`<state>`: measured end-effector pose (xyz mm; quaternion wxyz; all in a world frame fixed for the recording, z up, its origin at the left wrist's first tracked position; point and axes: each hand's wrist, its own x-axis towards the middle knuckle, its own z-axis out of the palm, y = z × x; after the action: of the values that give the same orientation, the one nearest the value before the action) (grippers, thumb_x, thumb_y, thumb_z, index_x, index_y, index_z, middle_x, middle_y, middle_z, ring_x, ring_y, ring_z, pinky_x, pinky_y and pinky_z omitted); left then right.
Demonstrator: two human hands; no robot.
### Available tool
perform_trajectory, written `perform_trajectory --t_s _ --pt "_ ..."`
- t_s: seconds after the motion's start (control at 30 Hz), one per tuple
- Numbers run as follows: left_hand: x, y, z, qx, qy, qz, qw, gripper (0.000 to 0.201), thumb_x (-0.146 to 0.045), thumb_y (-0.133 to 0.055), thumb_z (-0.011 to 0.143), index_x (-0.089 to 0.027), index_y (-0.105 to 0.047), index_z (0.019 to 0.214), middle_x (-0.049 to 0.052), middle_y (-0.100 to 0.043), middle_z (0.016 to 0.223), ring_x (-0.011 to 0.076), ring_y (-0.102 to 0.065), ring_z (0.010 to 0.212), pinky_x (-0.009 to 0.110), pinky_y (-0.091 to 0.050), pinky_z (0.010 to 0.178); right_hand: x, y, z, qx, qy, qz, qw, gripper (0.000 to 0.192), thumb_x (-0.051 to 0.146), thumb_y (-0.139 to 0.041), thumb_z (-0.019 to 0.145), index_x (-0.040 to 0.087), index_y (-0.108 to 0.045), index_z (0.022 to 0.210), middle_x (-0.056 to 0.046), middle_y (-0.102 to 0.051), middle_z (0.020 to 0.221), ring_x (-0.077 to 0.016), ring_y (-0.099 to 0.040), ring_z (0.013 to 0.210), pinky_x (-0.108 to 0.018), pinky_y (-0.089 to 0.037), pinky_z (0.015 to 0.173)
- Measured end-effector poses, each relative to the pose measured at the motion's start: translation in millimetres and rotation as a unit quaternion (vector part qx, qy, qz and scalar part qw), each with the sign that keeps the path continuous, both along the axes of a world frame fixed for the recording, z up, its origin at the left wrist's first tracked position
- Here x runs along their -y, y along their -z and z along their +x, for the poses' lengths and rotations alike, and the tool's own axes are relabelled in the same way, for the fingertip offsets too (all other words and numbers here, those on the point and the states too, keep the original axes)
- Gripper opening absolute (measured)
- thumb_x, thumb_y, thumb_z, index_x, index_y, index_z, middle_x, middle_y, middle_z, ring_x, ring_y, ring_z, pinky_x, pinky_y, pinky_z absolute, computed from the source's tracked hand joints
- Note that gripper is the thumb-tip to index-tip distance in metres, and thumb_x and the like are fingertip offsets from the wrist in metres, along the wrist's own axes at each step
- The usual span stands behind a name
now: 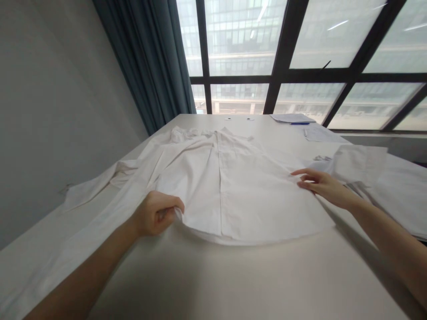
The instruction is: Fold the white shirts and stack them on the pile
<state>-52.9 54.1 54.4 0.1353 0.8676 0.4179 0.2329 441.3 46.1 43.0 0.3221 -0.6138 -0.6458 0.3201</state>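
Note:
A white button-front shirt (250, 191) lies spread on the white table, its curved hem towards me and its collar end away. My left hand (158, 212) is closed round the hem at the left corner and lifts it slightly off the tabletop. My right hand (322, 186) rests at the shirt's right side edge, index finger stretched over the cloth and thumb apart below it. Whether any fabric sits between those fingers is hard to make out. Left of the shirt body, a wrinkled white sleeve or cloth (96, 186) extends along the table.
More folded white fabric (360, 164) lies at the right, beyond my right forearm. Papers (292, 118) and a blue pen (300, 123) are at the table's far edge. A grey wall (60, 111) borders the left side; a dark blue curtain (156, 58) and large windows stand behind.

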Motion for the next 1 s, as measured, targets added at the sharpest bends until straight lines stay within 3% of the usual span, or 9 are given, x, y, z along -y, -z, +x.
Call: perform_trajectory --t_s 0.1,0.2,0.3,0.37,0.5,0.6,0.73,0.87,1.0 --pt "-6.7 -4.6 -0.9 -0.005 0.079 -0.121 0.989 0.033 -0.035 -0.040 0.085 -0.020 -0.069 0.080 0.000 -0.066 0.057 0.0141 -0.061 0.053 0.024 -0.046 0.059 -0.6 -0.7 9.5 0.016 -0.038 -0.041 0.998 0.049 0.059 -0.069 0.072 0.021 -0.069 0.103 0.001 -0.058 0.073 -0.0109 -0.049 0.055 -0.026 -0.041 0.050" --pt "-17.8 -2.0 -0.8 -0.035 -0.069 -0.106 0.991 0.040 -0.043 -0.035 0.089 -0.019 -0.067 0.079 0.000 -0.063 0.056 0.0167 -0.062 0.057 0.026 -0.045 0.061 -3.5 6.7 9.8 0.022 -0.031 -0.055 0.998 0.048 0.060 -0.067 0.074 0.020 -0.067 0.100 0.000 -0.059 0.071 -0.0134 -0.054 0.058 -0.028 -0.045 0.054" --pt "-25.9 5.7 -3.1 -0.143 -0.278 0.006 0.950 0.035 -0.042 -0.037 0.089 -0.021 -0.065 0.083 0.004 -0.067 0.071 0.0223 -0.063 0.067 0.030 -0.044 0.061 -7.6 17.6 2.6 0.037 0.038 -0.011 0.999 0.049 0.064 -0.062 0.075 0.020 -0.065 0.097 -0.001 -0.062 0.069 -0.0144 -0.054 0.057 -0.028 -0.045 0.052" --pt "-28.5 12.2 -7.5 -0.194 -0.323 0.047 0.925 0.032 -0.038 -0.037 0.090 -0.020 -0.063 0.095 0.008 -0.068 0.090 0.0261 -0.064 0.082 0.033 -0.046 0.065 -9.9 23.3 -3.4 0.036 0.069 0.030 0.996 0.053 0.067 -0.062 0.073 0.020 -0.065 0.097 -0.004 -0.066 0.076 -0.0147 -0.055 0.058 -0.028 -0.044 0.051" --pt "-33.2 24.4 -19.7 -0.225 -0.333 0.050 0.915 0.038 -0.039 -0.037 0.089 -0.016 -0.057 0.112 0.015 -0.064 0.106 0.0316 -0.060 0.100 0.038 -0.048 0.075 -11.1 28.9 -13.7 0.032 0.088 0.085 0.992 0.054 0.068 -0.063 0.071 0.021 -0.068 0.097 -0.008 -0.070 0.090 -0.0198 -0.062 0.070 -0.032 -0.048 0.060" --pt "-39.8 27.6 -24.7 -0.155 -0.331 0.011 0.931 0.037 -0.038 -0.042 0.086 -0.016 -0.056 0.112 0.010 -0.063 0.091 0.0272 -0.062 0.085 0.035 -0.047 0.072 -10.1 30.8 -18.4 0.018 0.113 0.117 0.987 0.045 0.062 -0.061 0.076 0.022 -0.070 0.094 -0.007 -0.071 0.090 -0.0229 -0.064 0.079 -0.034 -0.050 0.068" --pt "-47.7 24.4 -21.1 0.075 -0.317 -0.059 0.944 0.036 -0.034 -0.048 0.079 -0.018 -0.057 0.109 -0.002 -0.050 0.066 0.0157 -0.052 0.059 0.025 -0.042 0.057 -9.2 32.1 -20.1 0.004 0.140 0.134 0.981 0.035 0.053 -0.062 0.078 0.026 -0.071 0.098 -0.005 -0.072 0.098 -0.0238 -0.064 0.083 -0.033 -0.050 0.068" --pt "-48.3 20.2 -18.9 0.229 -0.321 -0.117 0.911 0.047 -0.033 -0.057 0.072 -0.017 -0.056 0.117 -0.002 -0.053 0.071 0.0134 -0.052 0.058 0.021 -0.040 0.051 -8.1 30.7 -20.4 0.008 0.178 0.125 0.976 0.034 0.047 -0.065 0.076 0.027 -0.072 0.102 -0.005 -0.073 0.098 -0.0255 -0.064 0.081 -0.036 -0.048 0.068" --pt "-41.8 5.4 -29.1 0.231 -0.288 -0.220 0.903 0.057 -0.038 -0.068 0.067 -0.020 -0.057 0.120 0.004 -0.066 0.087 0.0181 -0.063 0.069 0.026 -0.050 0.057 -7.1 30.2 -20.5 0.011 0.186 0.127 0.974 0.028 0.045 -0.067 0.074 0.027 -0.074 0.094 -0.005 -0.074 0.093 -0.0270 -0.064 0.083 -0.036 -0.048 0.067"
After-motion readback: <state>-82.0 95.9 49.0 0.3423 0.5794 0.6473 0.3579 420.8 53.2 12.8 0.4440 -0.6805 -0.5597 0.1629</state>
